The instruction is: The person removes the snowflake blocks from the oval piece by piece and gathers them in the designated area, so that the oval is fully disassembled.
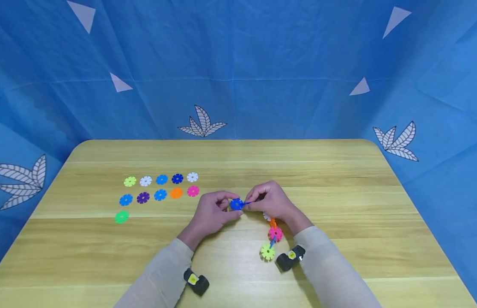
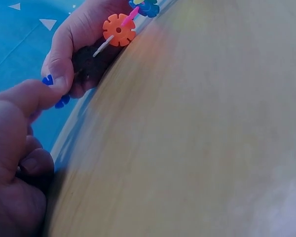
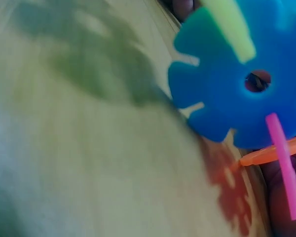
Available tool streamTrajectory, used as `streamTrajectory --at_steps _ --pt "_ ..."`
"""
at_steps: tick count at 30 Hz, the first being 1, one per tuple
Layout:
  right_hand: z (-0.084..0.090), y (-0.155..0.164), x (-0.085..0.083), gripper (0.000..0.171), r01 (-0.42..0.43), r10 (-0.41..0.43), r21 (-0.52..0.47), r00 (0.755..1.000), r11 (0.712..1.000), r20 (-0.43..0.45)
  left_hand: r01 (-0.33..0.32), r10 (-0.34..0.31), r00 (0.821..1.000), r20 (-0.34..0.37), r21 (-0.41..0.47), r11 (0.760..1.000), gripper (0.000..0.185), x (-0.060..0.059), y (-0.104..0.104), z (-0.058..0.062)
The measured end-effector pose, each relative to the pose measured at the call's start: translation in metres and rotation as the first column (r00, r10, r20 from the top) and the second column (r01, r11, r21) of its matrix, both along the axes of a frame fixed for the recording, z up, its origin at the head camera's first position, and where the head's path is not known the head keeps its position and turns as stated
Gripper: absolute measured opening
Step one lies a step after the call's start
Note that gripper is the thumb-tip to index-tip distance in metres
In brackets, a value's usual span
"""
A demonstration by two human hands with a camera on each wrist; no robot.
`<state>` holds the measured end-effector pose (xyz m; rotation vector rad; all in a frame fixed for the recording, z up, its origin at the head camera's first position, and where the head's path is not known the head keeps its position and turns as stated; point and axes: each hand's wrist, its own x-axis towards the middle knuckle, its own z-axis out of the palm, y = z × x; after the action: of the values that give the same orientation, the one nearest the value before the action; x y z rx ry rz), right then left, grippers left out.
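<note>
My left hand pinches a dark blue notched disc between thumb and fingers over the middle of the table. Opposite it, my right hand pinches another blue disc, seen edge-on, against the first one's rim; whether their slots interlock is hidden. Below the right hand hangs a chain of slotted discs: white, an orange disc, a pink disc, a blue disc and a yellow-green disc. Fingers cover the chain's upper end.
Loose notched discs lie in rows on the left of the wooden table, among them a green disc, an orange disc and a pink disc. A blue cloth hangs behind the table.
</note>
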<state>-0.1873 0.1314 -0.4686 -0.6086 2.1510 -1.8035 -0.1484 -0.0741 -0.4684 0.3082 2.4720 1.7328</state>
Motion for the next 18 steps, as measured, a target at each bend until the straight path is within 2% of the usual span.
streamTrajectory --at_steps 3,9,11,16,18 --pt "-0.001 0.0 0.0 0.009 -0.007 0.007 -0.005 1.0 1.0 -0.006 -0.002 0.002 1.0 -0.016 0.01 1.0 0.033 0.001 -0.004 -0.001" --pt "0.0 0.006 -0.001 0.013 0.053 -0.053 -0.021 0.998 0.998 -0.02 -0.102 0.103 0.995 -0.006 0.102 0.99 0.032 0.007 -0.014 -0.001" --pt "0.0 0.008 -0.001 0.013 0.063 -0.063 -0.006 0.998 0.998 -0.026 -0.087 0.088 0.996 -0.005 0.105 0.991 0.032 0.012 -0.014 0.009" --pt "0.002 0.008 -0.001 0.014 0.042 -0.042 0.035 0.999 0.998 -0.004 -0.054 0.054 0.998 -0.016 0.046 0.998 0.029 0.024 -0.01 0.035" --pt "0.002 0.008 -0.001 0.016 0.034 -0.034 0.033 0.999 0.999 0.005 -0.063 0.063 0.998 -0.014 0.042 0.997 0.03 0.027 -0.011 0.039"
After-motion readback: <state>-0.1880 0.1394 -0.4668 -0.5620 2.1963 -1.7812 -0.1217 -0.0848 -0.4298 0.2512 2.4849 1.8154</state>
